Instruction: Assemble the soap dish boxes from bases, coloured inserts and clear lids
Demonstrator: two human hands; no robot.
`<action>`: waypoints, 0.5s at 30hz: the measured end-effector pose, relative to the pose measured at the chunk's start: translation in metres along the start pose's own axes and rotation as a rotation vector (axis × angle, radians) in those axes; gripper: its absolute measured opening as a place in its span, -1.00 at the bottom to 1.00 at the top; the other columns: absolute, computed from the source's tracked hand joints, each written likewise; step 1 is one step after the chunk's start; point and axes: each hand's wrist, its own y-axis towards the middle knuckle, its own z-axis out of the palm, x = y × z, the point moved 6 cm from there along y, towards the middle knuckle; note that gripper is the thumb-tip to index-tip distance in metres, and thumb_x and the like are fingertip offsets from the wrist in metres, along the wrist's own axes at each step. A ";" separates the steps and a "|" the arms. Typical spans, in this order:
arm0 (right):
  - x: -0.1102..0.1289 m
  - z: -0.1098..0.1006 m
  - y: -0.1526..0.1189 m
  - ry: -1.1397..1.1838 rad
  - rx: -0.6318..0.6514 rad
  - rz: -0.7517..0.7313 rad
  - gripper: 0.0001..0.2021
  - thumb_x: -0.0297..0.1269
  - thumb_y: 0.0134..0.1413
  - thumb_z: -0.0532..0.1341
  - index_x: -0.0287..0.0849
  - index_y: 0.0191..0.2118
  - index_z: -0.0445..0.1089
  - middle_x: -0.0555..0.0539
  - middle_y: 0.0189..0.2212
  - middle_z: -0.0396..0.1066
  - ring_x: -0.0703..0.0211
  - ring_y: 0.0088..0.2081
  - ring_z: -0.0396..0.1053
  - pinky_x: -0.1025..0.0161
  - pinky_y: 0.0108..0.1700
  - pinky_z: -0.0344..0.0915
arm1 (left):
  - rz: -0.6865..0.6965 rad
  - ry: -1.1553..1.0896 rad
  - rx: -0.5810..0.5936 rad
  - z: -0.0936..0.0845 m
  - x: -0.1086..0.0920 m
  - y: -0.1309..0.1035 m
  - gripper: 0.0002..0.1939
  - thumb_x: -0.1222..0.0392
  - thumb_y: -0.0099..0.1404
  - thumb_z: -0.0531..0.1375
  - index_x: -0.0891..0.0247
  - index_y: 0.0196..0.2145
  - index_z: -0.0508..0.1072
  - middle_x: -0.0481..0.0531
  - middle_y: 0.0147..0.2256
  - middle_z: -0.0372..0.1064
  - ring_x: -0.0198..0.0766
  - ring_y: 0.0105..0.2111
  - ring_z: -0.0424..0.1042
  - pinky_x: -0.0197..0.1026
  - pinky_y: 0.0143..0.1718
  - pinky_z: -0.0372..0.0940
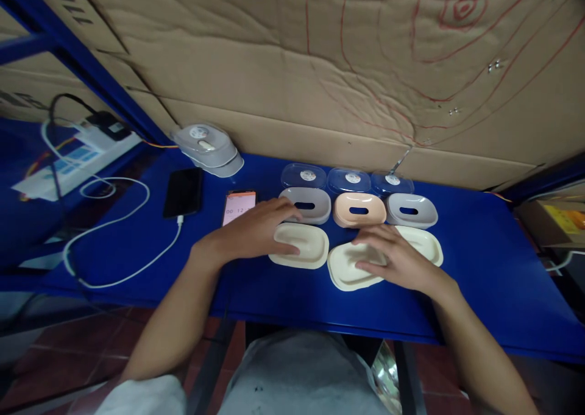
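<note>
My left hand [256, 229] lies flat with spread fingers on the left cream tray [307, 251], fingertips near a grey slotted insert [315, 205]. My right hand [393, 255] rests with fingers apart over the middle cream tray [343, 273] and partly covers a third cream tray [429, 244] on the right. Behind them sit a peach slotted insert [359, 209] and another grey insert [411, 211]. Three clear lids [304, 175] with round stickers line the back row. Neither hand grips anything.
A stack of grey soap boxes [208, 148] stands at the back left of the blue table [479, 281]. A black phone [183, 191] on a white cable and a lit phone [238, 206] lie left. A power strip [77, 156] sits far left. Cardboard wall behind.
</note>
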 end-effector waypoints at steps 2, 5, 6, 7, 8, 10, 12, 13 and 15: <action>0.004 0.014 -0.001 -0.019 0.090 -0.025 -0.34 0.14 0.17 0.43 0.16 0.33 0.36 -0.16 0.37 0.34 -0.29 0.43 0.20 -0.31 0.40 0.16 | -0.036 -0.007 0.081 0.008 -0.003 -0.003 -0.49 -0.03 0.29 0.39 0.10 0.15 0.49 0.06 0.13 0.47 -0.02 0.10 0.51 -0.11 0.08 0.36; -0.001 0.029 -0.003 -0.027 0.189 0.008 -0.05 0.23 0.02 0.49 0.19 0.47 0.17 -0.18 0.49 0.16 -0.36 0.50 0.05 -0.43 0.45 0.01 | -0.081 0.047 0.146 0.016 -0.008 -0.003 -0.46 0.05 0.32 0.37 0.10 0.23 0.45 0.07 0.19 0.46 0.00 0.16 0.50 -0.12 0.09 0.36; -0.003 0.030 -0.003 -0.029 0.192 0.020 -0.06 0.21 0.04 0.49 0.17 0.47 0.16 -0.19 0.48 0.16 -0.35 0.50 0.06 -0.42 0.44 0.03 | -0.086 0.058 0.166 0.018 -0.010 -0.002 -0.44 0.05 0.33 0.36 0.11 0.25 0.44 0.08 0.20 0.46 0.01 0.18 0.49 -0.11 0.11 0.35; -0.006 0.028 -0.003 -0.030 0.181 0.028 -0.09 0.16 0.08 0.48 0.14 0.47 0.16 -0.20 0.47 0.19 -0.33 0.48 0.11 -0.39 0.43 0.08 | -0.092 0.066 0.182 0.020 -0.012 -0.001 -0.43 0.05 0.34 0.36 0.14 0.26 0.44 0.09 0.20 0.47 0.03 0.20 0.49 -0.10 0.12 0.35; -0.007 0.025 -0.003 -0.029 0.164 0.032 -0.13 0.11 0.12 0.47 0.12 0.47 0.17 -0.20 0.45 0.23 -0.31 0.46 0.16 -0.35 0.42 0.14 | -0.100 0.076 0.191 0.021 -0.012 -0.001 -0.43 0.04 0.34 0.36 0.16 0.26 0.43 0.11 0.21 0.47 0.05 0.20 0.48 -0.08 0.13 0.34; -0.008 0.015 -0.003 -0.016 0.119 0.035 -0.18 0.03 0.18 0.45 0.09 0.46 0.16 -0.19 0.42 0.28 -0.24 0.41 0.25 -0.26 0.38 0.25 | -0.110 0.109 0.190 0.025 -0.014 0.001 -0.43 0.05 0.35 0.36 0.18 0.26 0.43 0.14 0.22 0.47 0.08 0.19 0.49 -0.05 0.14 0.35; -0.004 0.005 -0.002 -0.003 0.067 0.027 -0.19 0.03 0.21 0.43 0.09 0.47 0.12 -0.17 0.42 0.28 -0.19 0.40 0.28 -0.21 0.37 0.29 | -0.085 0.145 0.162 0.031 -0.019 0.004 -0.42 0.04 0.35 0.37 0.20 0.26 0.42 0.18 0.23 0.46 0.12 0.18 0.49 -0.01 0.16 0.34; 0.000 0.001 -0.002 -0.002 0.036 0.016 -0.19 0.03 0.23 0.42 0.10 0.48 0.11 -0.16 0.42 0.27 -0.18 0.41 0.27 -0.21 0.37 0.29 | -0.055 0.156 0.145 0.036 -0.024 0.006 -0.42 0.04 0.35 0.37 0.20 0.26 0.42 0.19 0.22 0.46 0.13 0.18 0.49 0.01 0.17 0.34; 0.010 -0.001 0.001 -0.020 -0.040 -0.012 -0.20 0.04 0.24 0.40 0.10 0.48 0.10 -0.15 0.42 0.27 -0.20 0.42 0.25 -0.23 0.38 0.27 | 0.020 0.161 0.124 0.045 -0.035 0.009 -0.47 0.03 0.37 0.36 0.20 0.22 0.43 0.20 0.17 0.49 0.14 0.15 0.51 0.04 0.16 0.35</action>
